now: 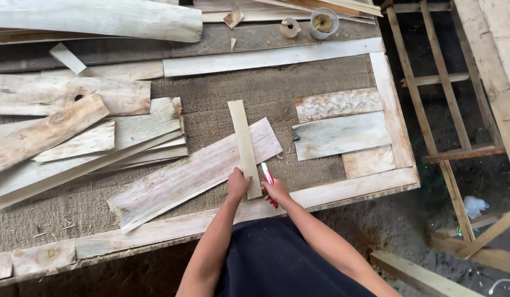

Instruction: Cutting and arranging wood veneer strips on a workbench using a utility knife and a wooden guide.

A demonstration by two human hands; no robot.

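Two bare hands are working at the near edge of the desk [332, 71], a rough plank top framed with pale wooden strips. The left hand [238, 184] is pressing down on one narrow wooden slat [244, 146], its fingers [233, 175] closed on the slat's near end. The right hand [276, 190] is gripping one red-and-white pen [268, 179], fingers curled tight around it, with the white tip lying just beside the right edge of the slat.

The slat is pale yellowish, straight and smooth, and it is standing out against the greyer wood around it. It is lying almost upright in the view, crossing over one wide weathered board [189, 176] that is resting diagonally on the desk — whitish with pinkish streaks and a rough, splintered left end.

To the right, three short flat boards [343, 132] are lying close together, one above the other. On the left, a loose pile of weathered planks [84, 143] is overlapping — about six or seven, an exact count is not possible. At the far edge one grey cup [323, 22] and one small spool [290, 27] are standing side by side. Beyond the desk on the right, one wooden lattice frame [442, 82] is lying over dark ground.
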